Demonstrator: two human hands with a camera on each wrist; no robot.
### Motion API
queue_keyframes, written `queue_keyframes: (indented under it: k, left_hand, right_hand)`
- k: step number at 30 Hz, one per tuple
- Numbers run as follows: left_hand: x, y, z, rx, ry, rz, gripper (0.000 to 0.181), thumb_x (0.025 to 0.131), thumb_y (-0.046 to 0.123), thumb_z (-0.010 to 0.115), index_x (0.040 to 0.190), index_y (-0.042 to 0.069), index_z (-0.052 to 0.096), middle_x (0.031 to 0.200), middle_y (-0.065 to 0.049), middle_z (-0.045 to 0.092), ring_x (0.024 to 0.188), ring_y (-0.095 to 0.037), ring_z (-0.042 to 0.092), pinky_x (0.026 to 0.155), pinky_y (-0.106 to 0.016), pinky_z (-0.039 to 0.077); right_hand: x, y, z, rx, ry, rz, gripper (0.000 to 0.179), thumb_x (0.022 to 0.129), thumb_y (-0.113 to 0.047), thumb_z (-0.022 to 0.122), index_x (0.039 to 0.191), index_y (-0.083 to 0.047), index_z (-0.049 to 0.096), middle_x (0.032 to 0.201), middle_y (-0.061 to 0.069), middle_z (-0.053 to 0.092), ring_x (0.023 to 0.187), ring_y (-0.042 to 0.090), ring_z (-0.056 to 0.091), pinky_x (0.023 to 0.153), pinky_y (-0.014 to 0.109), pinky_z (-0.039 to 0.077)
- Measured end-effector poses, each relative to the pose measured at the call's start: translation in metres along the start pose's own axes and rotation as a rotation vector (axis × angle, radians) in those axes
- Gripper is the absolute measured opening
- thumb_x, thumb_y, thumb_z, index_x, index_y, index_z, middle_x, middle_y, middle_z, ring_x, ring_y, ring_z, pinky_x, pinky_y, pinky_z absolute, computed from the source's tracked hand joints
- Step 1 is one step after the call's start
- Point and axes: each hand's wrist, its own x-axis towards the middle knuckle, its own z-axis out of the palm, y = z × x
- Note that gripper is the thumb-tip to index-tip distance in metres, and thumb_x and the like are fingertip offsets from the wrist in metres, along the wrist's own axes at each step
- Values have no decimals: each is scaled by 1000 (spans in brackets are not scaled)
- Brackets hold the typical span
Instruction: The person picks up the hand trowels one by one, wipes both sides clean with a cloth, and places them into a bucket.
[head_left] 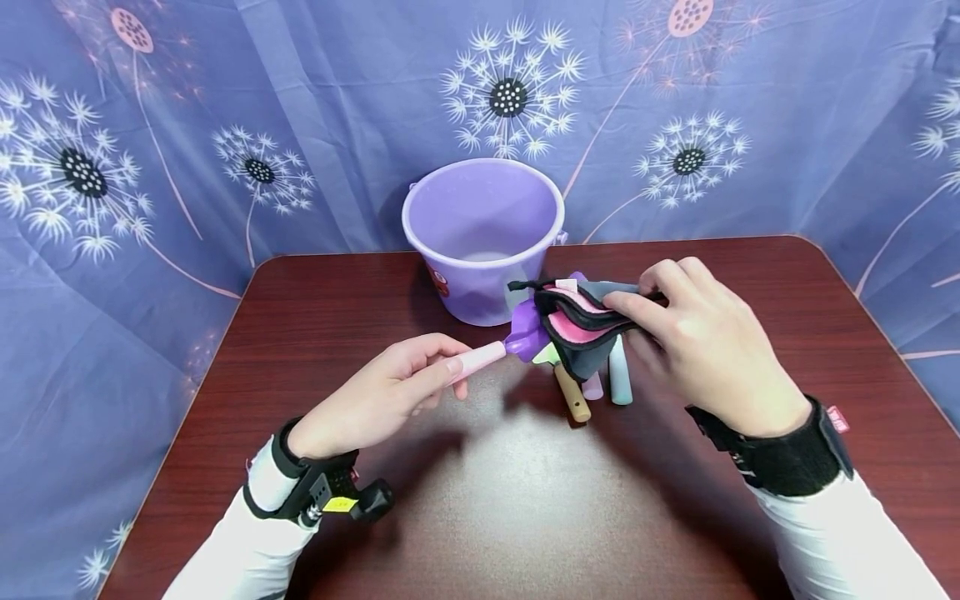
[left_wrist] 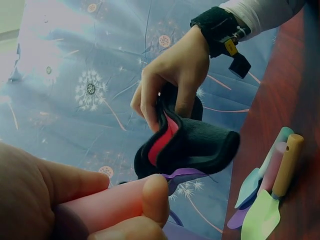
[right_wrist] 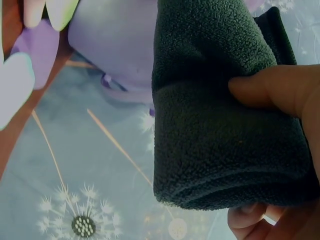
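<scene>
From where I stand, the left hand (head_left: 390,390) has its fingers clamped round the pink handle of a toy shovel (head_left: 501,348), whose purple blade sticks out ahead of them, off the bench (head_left: 517,517). The right hand (head_left: 705,342) pinches a folded cloth (head_left: 585,323), grey outside and pink within, the thumb on top and fingers underneath. The cloth hangs from those fingers across the far end of the blade and hides it; whether the two touch, I can't tell.

Below the right fingers, a little to their left, three more tools lie close together: one with a tan handle (head_left: 572,393) and green blade, one with a lilac handle (head_left: 592,387), and one with a teal handle (head_left: 619,373). The cloth blocks much of them from above.

Beyond both sets of fingers, roughly between them, a purple bucket (head_left: 480,293) stands upright near the back edge, its mouth facing up. Behind it hangs a blue curtain (head_left: 352,125) printed with dandelions. A black strap (head_left: 776,458) circles the right wrist, well back from its fingers.
</scene>
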Motion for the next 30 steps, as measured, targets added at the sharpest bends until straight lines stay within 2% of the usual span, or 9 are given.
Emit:
queue_keyframes:
  k: [4, 12, 19, 26, 30]
  left_hand:
    - [0, 1, 0, -14, -1, 8, 23, 106, 30, 48, 115, 13, 61, 80, -9, 56, 56, -17, 34, 45, -26, 25]
    - [1, 1, 1, -20, 0, -4, 23, 106, 30, 48, 114, 13, 61, 76, -10, 52, 56, -16, 35, 45, -26, 27]
    - [1, 1, 1, -47, 0, -10, 23, 106, 32, 48, 114, 15, 61, 76, -11, 51, 57, -18, 34, 47, -26, 28]
    - [2, 0, -1, -110, -6, -1, 26, 106, 32, 47, 110, 11, 62, 71, -15, 42, 56, -21, 28, 47, -28, 24]
    - [3, 0, -1, -130, -7, 11, 29, 107, 33, 46, 107, 9, 62, 70, -16, 38, 55, -21, 25, 47, -29, 21]
  right_hand:
    - [0, -6, 8, 32, -18, -22, 34, 85, -9, 51, 110, -10, 73, 90, 8, 51, 81, 31, 46, 62, 41, 41]
    - [0, -13, 16, 81, -52, -67, 32, 84, -8, 58, 113, -12, 73, 92, 6, 51, 82, 29, 45, 65, 39, 40]
    - [3, -17, 13, 110, -42, -102, 32, 87, -6, 52, 112, -11, 72, 93, 8, 52, 80, 28, 44, 62, 37, 37]
    - [4, -19, 10, 127, -48, -125, 32, 85, -3, 56, 111, -11, 72, 94, 9, 53, 81, 28, 44, 64, 37, 37]
    - [5, -18, 9, 133, -46, -154, 32, 87, -2, 53, 110, -11, 73, 94, 10, 53, 81, 30, 46, 66, 39, 38]
